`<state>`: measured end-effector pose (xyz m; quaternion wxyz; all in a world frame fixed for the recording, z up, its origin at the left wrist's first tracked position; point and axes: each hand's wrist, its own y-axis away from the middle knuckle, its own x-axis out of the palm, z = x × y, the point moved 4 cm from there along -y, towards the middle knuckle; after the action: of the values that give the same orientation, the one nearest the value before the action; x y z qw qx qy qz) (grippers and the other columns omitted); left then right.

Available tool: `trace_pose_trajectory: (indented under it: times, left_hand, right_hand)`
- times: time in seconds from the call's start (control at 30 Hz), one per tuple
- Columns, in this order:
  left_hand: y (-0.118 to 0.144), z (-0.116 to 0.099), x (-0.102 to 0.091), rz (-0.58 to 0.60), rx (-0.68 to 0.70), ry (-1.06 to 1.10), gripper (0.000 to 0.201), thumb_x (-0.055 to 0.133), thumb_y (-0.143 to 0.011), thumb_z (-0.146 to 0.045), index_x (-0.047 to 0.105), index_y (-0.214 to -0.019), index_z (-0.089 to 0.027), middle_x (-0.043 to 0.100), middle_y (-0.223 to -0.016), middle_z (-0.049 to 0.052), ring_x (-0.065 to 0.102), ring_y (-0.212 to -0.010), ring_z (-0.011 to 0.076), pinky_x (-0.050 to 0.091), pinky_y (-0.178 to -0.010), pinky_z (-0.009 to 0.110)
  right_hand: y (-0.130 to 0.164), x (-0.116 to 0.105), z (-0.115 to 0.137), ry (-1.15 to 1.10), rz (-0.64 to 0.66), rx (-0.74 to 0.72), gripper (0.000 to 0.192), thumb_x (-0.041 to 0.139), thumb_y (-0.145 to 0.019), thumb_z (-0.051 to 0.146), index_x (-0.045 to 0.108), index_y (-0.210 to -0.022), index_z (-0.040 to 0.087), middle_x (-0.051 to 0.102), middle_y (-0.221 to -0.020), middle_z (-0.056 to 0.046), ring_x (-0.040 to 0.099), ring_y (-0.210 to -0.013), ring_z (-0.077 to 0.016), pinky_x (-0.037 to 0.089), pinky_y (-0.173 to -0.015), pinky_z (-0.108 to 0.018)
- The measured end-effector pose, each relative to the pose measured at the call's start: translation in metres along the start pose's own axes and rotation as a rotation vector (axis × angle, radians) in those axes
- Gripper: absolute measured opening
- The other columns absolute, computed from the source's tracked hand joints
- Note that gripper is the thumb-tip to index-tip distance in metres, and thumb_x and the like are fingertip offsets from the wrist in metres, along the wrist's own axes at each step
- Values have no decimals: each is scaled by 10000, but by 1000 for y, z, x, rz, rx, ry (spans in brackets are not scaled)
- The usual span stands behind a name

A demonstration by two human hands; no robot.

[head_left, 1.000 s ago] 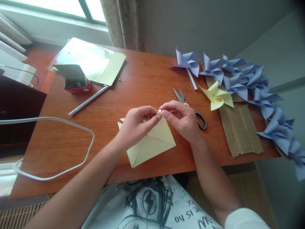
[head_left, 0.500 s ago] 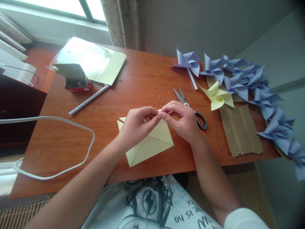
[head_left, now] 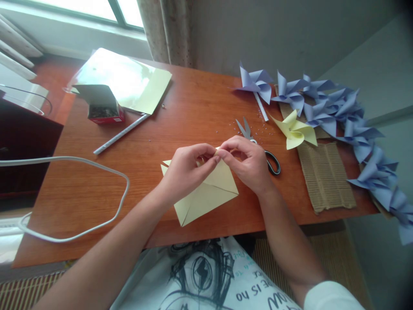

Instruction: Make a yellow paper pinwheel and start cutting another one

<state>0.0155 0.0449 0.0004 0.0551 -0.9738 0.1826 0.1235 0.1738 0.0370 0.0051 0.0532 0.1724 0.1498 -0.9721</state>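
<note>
A square of pale yellow paper [head_left: 206, 191] lies on the table before me, with slits running in from its corners. My left hand [head_left: 190, 165] reaches over its far left part, thumb and forefinger pinched at the far corner. Meeting it fingertip to fingertip, my right hand [head_left: 247, 161] pinches the same corner. The fingertips cover whatever small thing may be between them. Just beyond my right hand lies a pair of scissors [head_left: 272, 162] with black handles, blades apart and pointing away.
At the right are a yellow pinwheel [head_left: 295, 130], several blue pinwheels [head_left: 350, 107] and corrugated cardboard [head_left: 327, 176]. A red box [head_left: 106, 114] of small dark pieces, a paper pack [head_left: 155, 88] and a white stick [head_left: 121, 134] lie far left. A white cable [head_left: 125, 189] loops nearer.
The yellow paper has shifted and turned slightly to the right. My pinched fingertips have moved a little to the right with its corner.
</note>
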Motion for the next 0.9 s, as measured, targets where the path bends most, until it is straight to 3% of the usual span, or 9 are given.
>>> trace_pose_trajectory:
  times: [0.4,0.67,0.9]
  left_hand:
    - [0,3,1,13,-8,-15,202,617,-913,-293,723,-824,-146,705,-724,26,589,-667,132,444,-606,226]
    - [-1,2,-1,-14,-33,-4,192,618,-896,-280,723,-799,-153,697,-723,26,583,-667,136,444,-591,226]
    - [-1,3,-1,3,-29,-18,187,627,-897,-277,715,-794,-147,674,-698,11,565,-651,122,437,-600,228]
  right_hand:
    - [1,2,-3,-12,-18,22,98,703,-909,245,681,-815,231,653,-811,8,629,-768,-154,533,-681,-289]
    - [1,0,-9,-146,-14,161,184,639,-965,373,712,-896,219,699,-870,-20,666,-785,-163,557,-690,-294]
    - [1,0,-7,-39,-13,74,59,693,-898,236,679,-842,227,662,-839,-5,649,-792,-163,552,-694,-292]
